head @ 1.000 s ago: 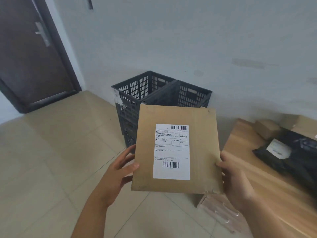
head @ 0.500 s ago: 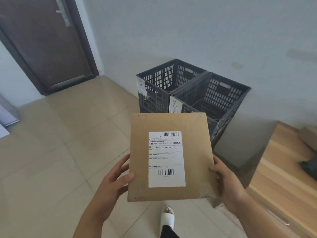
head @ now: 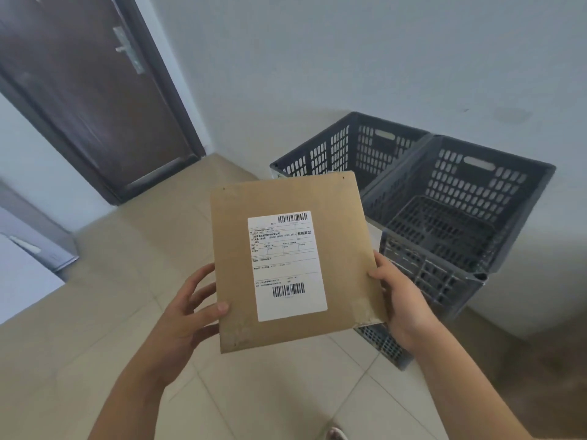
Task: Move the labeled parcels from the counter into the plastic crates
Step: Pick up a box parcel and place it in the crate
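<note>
A flat brown cardboard parcel [head: 279,331] with a white barcode label is held up in front of me, label facing me. My left hand [head: 187,312] grips its lower left edge, thumb on the front. Its right edge rests in my right hand [head: 403,300]. Two dark grey slotted plastic crates stand side by side against the wall behind the parcel: the left crate [head: 320,154] and the right crate [head: 460,198]. The parcel's top covers the left crate's near corner. The right crate's floor shows nothing in it.
A dark brown door [head: 79,90] stands at the upper left. The beige tiled floor [head: 111,281] spreads below and left of the crates. A pale grey wall [head: 349,58] runs behind them. A white object [head: 22,268] sits at the far left edge.
The view has swung left and come closer to the crates; the wooden counter has left the frame. Both hands still hold the parcel, which now overlaps the crates.
</note>
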Available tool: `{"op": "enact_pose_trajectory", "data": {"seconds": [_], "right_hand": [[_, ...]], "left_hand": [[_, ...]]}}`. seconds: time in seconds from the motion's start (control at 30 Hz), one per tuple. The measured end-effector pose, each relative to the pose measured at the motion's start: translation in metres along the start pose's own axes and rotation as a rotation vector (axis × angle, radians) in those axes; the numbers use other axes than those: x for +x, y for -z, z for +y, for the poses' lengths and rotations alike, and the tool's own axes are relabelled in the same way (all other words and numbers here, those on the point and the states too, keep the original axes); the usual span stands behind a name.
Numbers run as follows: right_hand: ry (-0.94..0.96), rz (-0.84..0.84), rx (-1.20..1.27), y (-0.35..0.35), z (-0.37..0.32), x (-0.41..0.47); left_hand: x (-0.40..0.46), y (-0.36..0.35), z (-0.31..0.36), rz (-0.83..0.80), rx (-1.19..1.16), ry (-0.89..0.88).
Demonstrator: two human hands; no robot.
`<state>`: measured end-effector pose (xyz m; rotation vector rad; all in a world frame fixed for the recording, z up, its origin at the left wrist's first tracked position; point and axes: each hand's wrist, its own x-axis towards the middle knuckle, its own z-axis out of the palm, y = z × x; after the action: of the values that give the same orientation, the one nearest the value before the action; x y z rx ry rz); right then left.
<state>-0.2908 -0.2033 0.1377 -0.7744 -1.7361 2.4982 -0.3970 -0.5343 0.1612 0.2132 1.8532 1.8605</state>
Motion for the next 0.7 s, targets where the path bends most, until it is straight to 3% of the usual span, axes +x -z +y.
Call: {"op": "enact_pose_trajectory", "data": {"seconds": [0.33, 0.53, 0.7], "right_hand": [[-0.020, 0.109, -0.044, 0.030, -0.048, 0.068], [0.031, 0.577, 0.317, 0.038, -0.041, 0.108], [-0.073, 0.626, 0.657, 0.004, -0.059, 0.159]], "left_hand": [[0.130, -0.011, 0.012, -0.105, -0.014, 0.055], [0.255, -0.056, 0.033, -0.178, -0.015, 0.013], [0.355, -0.120, 0.051, -0.256, -0.097, 0.069]]}}
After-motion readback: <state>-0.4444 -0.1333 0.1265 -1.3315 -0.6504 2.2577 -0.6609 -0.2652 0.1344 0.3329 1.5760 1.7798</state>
